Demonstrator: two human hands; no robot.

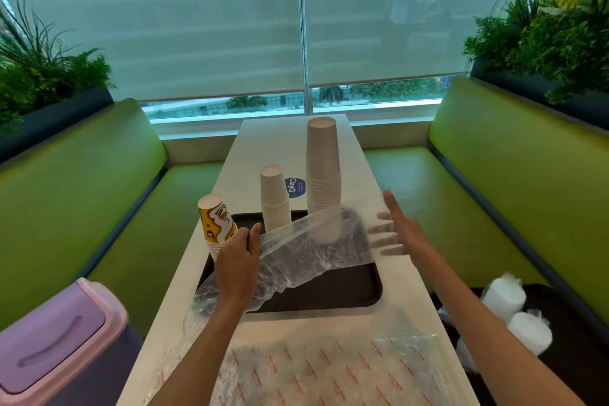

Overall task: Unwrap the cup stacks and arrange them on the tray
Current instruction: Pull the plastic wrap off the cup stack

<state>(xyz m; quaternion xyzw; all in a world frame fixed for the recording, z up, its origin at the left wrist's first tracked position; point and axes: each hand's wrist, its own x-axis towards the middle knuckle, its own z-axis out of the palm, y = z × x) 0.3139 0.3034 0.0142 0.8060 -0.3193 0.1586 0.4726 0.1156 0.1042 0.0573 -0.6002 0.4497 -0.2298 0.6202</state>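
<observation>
The left hand point(237, 260) grips a long clear plastic wrapper point(306, 250) near its lower end. The fingers are curled around the film and the thumb points up beside it. From that grip the wrapper stretches up and to the right across the dark tray point(329, 295). Its loose tail trails down past the left wrist onto the white table point(290, 148).

The right hand point(398, 234) is held wide, fingers straight and spread, at the wrapper's far upper edge. The fingertips show pale through the film, so they lie behind it. Whether they touch the plastic cannot be told.

Three upside-down stacks of cups stand on the tray's far side. A tall white stack point(323, 171) is partly veiled by the wrapper. A shorter white stack point(275, 198) stands to its left. A yellow patterned stack point(216, 224) leans at the tray's left corner, just beyond the left knuckles.

A printed plastic bag point(329, 372) lies on the near table. Wrapped white cups point(504, 297) rest on the right bench, and a purple-lidded bin point(49, 339) sits at lower left.
</observation>
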